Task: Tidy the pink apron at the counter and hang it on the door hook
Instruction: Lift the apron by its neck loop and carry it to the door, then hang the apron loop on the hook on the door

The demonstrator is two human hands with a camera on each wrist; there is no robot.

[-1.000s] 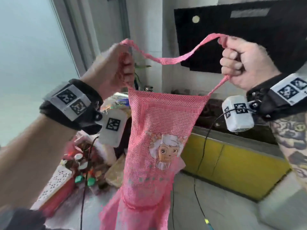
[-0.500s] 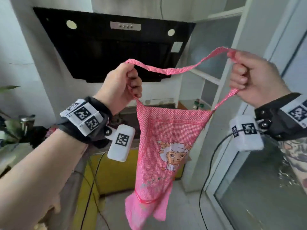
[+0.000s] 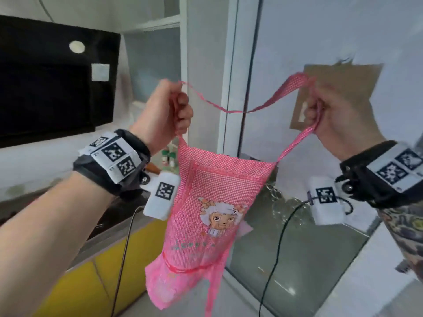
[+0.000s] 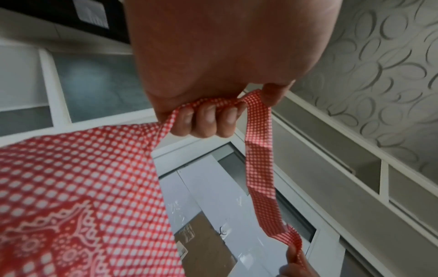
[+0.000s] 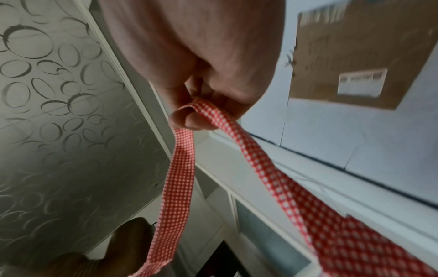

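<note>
The pink checked apron (image 3: 212, 202), with a cartoon sheep on its front, hangs in the air between my hands. My left hand (image 3: 174, 110) grips the left part of its neck strap (image 3: 233, 110) in a fist. My right hand (image 3: 325, 115) pinches the right part, and the strap sags between them. The left wrist view shows my left hand (image 4: 206, 120) curled over the strap (image 4: 260, 168) above the apron bib (image 4: 71, 178). The right wrist view shows my right hand (image 5: 201, 105) with the strap (image 5: 180, 178) looped over the thumb. A small dark hook-like shape (image 3: 343, 60) sits on the door above my right hand, blurred.
A brown card (image 3: 338, 92) hangs on the pale door (image 3: 320, 30) behind my right hand. A white frame (image 3: 231, 65) and glass panel (image 3: 297, 236) stand ahead. At the left are a black range hood (image 3: 45, 76), a counter and yellow cabinet fronts (image 3: 80, 282). Cables dangle from both wrists.
The view has swung right, from the counter and range hood to the door. Both hands kept their hold on the strap and carried the apron along, now in front of the door.
</note>
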